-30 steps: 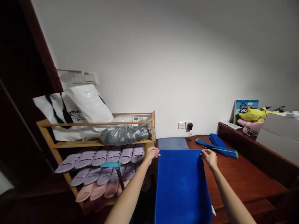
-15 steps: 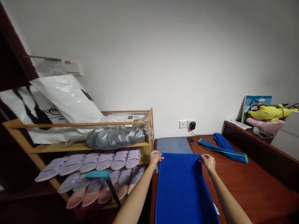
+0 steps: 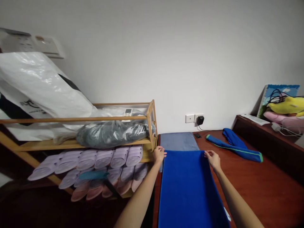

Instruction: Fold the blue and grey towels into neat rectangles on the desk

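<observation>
A long blue cloth stretches toward me, its far edge pulled straight between my two hands. My left hand pinches the far left corner, close to the shoe rack's post. At the far right corner, my right hand pinches the cloth between thumb and fingers. The near end runs out of the bottom of the view. Beyond the far edge lies a folded grey-blue cloth, partly covered. A blue strip of fabric with green edging lies folded over itself to the right.
The wooden rack at left holds lilac slippers, a wrapped grey bundle and a white bag. A plugged-in black adapter is on the wall. A yellow plush toy sits on the raised ledge at right of the reddish-brown tabletop.
My view has moved closer and shifted slightly, so the rack and bags sit further left. Both hands keep their pinch on the blue cloth's corners, the cloth still spread between them.
</observation>
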A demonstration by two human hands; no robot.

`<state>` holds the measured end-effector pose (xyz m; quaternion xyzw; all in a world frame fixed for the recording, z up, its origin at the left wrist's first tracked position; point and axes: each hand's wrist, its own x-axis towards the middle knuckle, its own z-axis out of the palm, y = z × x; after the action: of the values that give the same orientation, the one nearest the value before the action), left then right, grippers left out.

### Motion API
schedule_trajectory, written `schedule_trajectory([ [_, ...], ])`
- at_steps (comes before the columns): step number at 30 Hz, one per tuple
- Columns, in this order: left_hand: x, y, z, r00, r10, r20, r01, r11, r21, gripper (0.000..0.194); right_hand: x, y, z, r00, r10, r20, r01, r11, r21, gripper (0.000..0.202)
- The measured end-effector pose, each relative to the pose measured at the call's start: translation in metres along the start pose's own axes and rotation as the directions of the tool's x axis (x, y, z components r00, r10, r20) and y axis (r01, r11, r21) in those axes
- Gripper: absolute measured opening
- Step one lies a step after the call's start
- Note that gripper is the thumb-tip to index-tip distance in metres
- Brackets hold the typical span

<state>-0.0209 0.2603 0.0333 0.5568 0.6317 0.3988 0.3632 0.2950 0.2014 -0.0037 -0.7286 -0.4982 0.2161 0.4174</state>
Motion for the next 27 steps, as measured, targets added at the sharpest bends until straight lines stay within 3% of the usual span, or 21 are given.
schedule_trajectory([
  [2,-0.013,-0.001,0.011,0.991,0.134,0.002,-0.133,0.984,0.123,0.035,-0.009,-0.007,0.01,0.993,-0.108,0.039,0.111,0.988,-0.105,0.047],
  [5,-0.038,-0.006,0.032,0.931,0.34,0.134,-0.365,0.886,0.286,0.042,-0.027,-0.015,0.031,0.956,-0.251,0.152,0.283,0.926,-0.249,0.058],
  [7,-0.05,-0.014,0.043,0.883,0.4,0.243,-0.466,0.803,0.371,0.047,-0.038,-0.015,0.044,0.931,-0.287,0.223,0.35,0.877,-0.329,0.059],
  [10,-0.056,-0.026,0.048,0.851,0.409,0.329,-0.524,0.703,0.481,0.049,-0.049,-0.009,0.055,0.925,-0.275,0.261,0.366,0.825,-0.43,0.058],
  [14,-0.062,-0.025,0.042,0.837,0.438,0.328,-0.545,0.618,0.566,0.05,-0.054,-0.006,0.055,0.932,-0.278,0.232,0.36,0.781,-0.511,0.061],
  [18,-0.091,-0.02,0.026,0.813,0.495,0.307,-0.57,0.568,0.593,0.055,-0.071,-0.007,0.044,0.927,-0.307,0.218,0.376,0.752,-0.541,0.063],
  [22,-0.124,-0.042,0.008,0.779,0.51,0.364,-0.618,0.528,0.583,0.062,-0.095,0.004,0.035,0.901,-0.355,0.251,0.435,0.741,-0.512,0.06],
  [25,-0.136,-0.055,0.001,0.799,0.455,0.393,-0.598,0.537,0.595,0.057,-0.104,0.006,0.032,0.886,-0.382,0.261,0.463,0.734,-0.497,0.058],
  [27,-0.142,-0.051,-0.002,0.802,0.459,0.382,-0.592,0.529,0.608,0.055,-0.111,0.0,0.029,0.89,-0.388,0.24,0.456,0.737,-0.499,0.057],
])
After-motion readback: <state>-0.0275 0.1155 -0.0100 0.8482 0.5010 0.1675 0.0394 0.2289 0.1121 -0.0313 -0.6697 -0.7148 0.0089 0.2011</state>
